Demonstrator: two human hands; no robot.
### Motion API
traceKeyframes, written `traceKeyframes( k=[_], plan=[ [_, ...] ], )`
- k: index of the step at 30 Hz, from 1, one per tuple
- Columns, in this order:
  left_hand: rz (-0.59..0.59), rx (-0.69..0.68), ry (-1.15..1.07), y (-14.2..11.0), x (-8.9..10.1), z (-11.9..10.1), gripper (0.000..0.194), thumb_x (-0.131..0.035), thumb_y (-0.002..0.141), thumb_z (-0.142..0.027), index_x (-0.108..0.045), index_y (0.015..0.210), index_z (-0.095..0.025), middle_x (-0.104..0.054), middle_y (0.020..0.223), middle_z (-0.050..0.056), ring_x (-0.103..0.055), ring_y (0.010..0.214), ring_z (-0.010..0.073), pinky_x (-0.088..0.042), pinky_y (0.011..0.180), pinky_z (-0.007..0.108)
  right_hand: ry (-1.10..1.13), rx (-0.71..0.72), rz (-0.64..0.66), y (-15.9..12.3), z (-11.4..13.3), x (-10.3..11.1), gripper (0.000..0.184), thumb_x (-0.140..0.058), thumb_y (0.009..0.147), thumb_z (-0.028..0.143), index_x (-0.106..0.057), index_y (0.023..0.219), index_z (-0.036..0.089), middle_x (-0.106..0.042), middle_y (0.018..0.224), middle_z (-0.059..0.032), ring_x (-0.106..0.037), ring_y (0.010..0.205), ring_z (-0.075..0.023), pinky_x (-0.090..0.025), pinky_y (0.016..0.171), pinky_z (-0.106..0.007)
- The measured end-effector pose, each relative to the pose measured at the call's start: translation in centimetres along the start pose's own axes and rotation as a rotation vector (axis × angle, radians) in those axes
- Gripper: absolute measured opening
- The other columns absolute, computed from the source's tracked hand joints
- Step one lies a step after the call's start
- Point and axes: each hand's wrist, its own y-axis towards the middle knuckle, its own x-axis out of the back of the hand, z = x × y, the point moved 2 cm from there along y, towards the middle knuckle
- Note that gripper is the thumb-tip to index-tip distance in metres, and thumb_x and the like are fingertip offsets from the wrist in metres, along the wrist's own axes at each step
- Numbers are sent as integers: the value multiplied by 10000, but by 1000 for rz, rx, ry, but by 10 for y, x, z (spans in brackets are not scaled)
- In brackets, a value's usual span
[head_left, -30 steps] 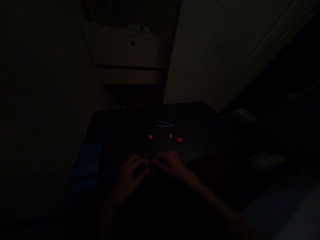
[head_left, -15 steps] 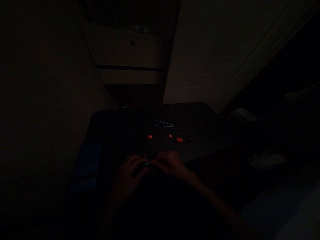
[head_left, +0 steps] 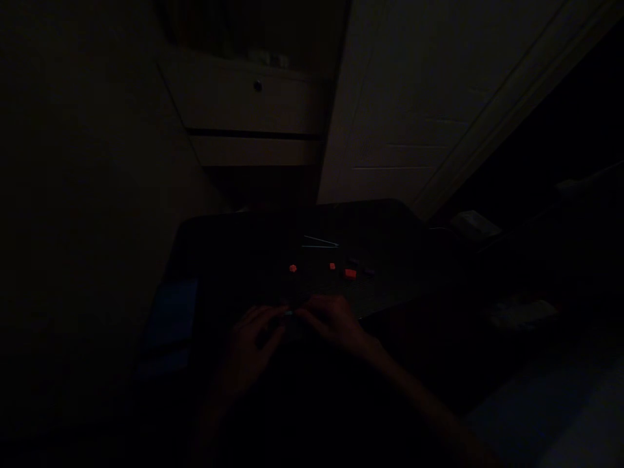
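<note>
Two bare hands meet over a small pale piece on a dim bench

The scene is very dark. The left hand (head_left: 251, 341) and the right hand (head_left: 331, 318) come together at the near part of a dark bench (head_left: 229, 250), fingers pointing toward each other. Between their fingertips sits a small pale piece (head_left: 288, 313), mostly hidden; its shape cannot be made out.

The left grip is partly curled, with a dark gap between thumb and forefinger. The right grip is bent inward, its fingertips just beside the pale piece. Whether either grip is actually pinching the piece, I cannot tell in this light.

Beyond the hands, a small red knobbly piece (head_left: 293, 268) lies apart on the left. To its right are a small red block (head_left: 332, 266) and a larger red block (head_left: 350, 274). Two dark purple pieces, one behind the larger block (head_left: 353, 261) and one to its right (head_left: 369, 272), are barely visible. Farther back lies a thin V-shaped tool (head_left: 322, 246), its two arms meeting at the right end and spread toward the left.

A flat blue object (head_left: 173, 315) is at the left side of the bench. Behind the bench stand a drawer unit (head_left: 244, 107) with a round dark spot on its upper front, and a pale panel (head_left: 390, 117).
</note>
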Motion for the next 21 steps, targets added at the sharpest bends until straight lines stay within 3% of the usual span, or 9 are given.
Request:
traceKeyframes(
  k=[7, 14, 21],
  plan=[
    [-27, 25, 25, -2, 0, -2, 269, -722, 961, -267, -786, 1221, -290, -834, 1023, 8, -718, 749, 183, -613, 784, 357, 32, -42, 51, 0, 2, 4, 159, -722, 1041, 265, -832, 956, 189, -836, 918, -41, -767, 810, -174, -485, 763, -258],
    [-34, -54, 10, 1, 0, -3, 163, -739, 939, -205, -783, 1077, -280, -808, 1089, 13, -754, 1021, 231, -586, 932, 392, 17, -88, 84, 2, 4, 6, 129, -744, 1023, 264, -841, 968, 197, -849, 937, -35, -777, 832, -179, -481, 767, -255],
    [-96, -100, -12, 0, 0, -7, 100, -773, 938, -231, -809, 1021, -272, -778, 995, 19, -750, 946, 214, -605, 863, 341, -5, -94, 122, 1, 5, 7, 127, -752, 1015, 281, -847, 974, 208, -851, 920, -34, -777, 816, -184, -476, 745, -258]
  ],
)
